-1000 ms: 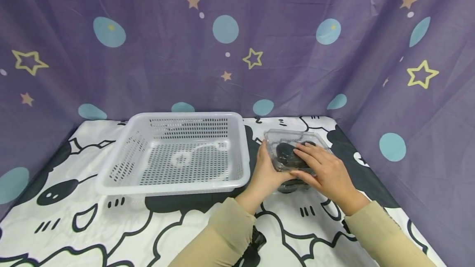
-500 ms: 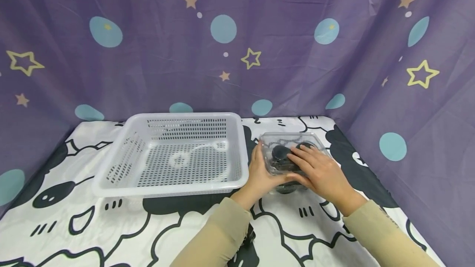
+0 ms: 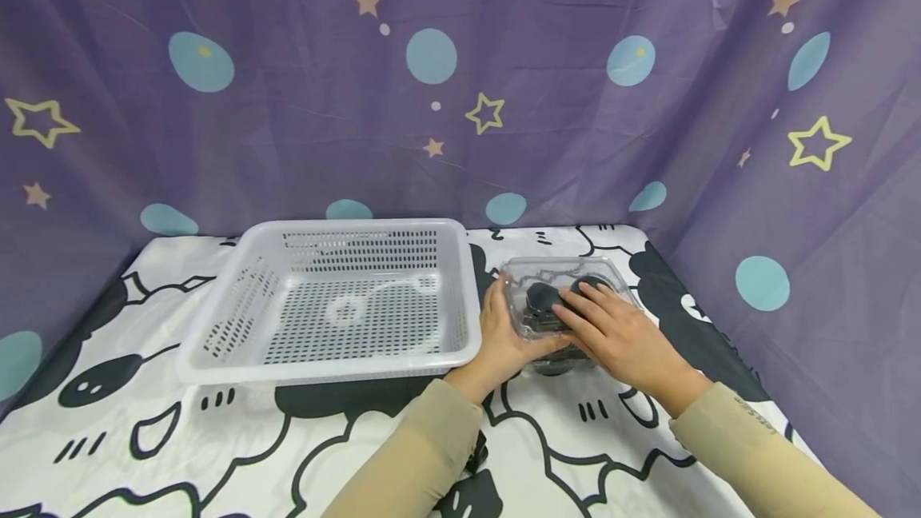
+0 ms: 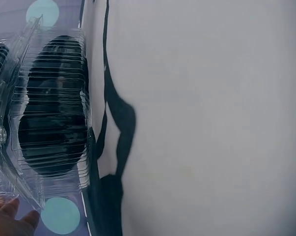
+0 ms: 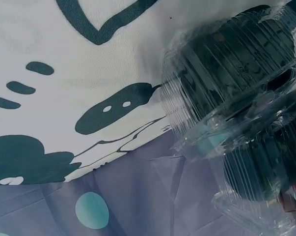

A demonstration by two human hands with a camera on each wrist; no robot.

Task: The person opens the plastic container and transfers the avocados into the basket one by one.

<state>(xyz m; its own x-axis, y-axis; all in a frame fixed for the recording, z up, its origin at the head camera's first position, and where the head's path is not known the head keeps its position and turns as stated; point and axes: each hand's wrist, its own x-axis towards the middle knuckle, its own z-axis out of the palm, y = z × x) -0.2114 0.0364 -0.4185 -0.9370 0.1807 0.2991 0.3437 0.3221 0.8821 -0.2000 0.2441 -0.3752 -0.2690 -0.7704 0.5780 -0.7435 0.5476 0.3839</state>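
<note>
The clear box (image 3: pixel 540 320), dark things (image 4: pixel 54 113) inside, sits on the counter (image 3: pixel 252 430), right of the white basket (image 3: pixel 324 368). Compared with a second ago, it lies a touch nearer and farther left, and the right hand (image 3: pixel 622 338) has shifted with it. That grip is loose, fingers extended over the top; the left hand (image 3: pixel 498 340) still holds the left side. The basket stays put.
</note>
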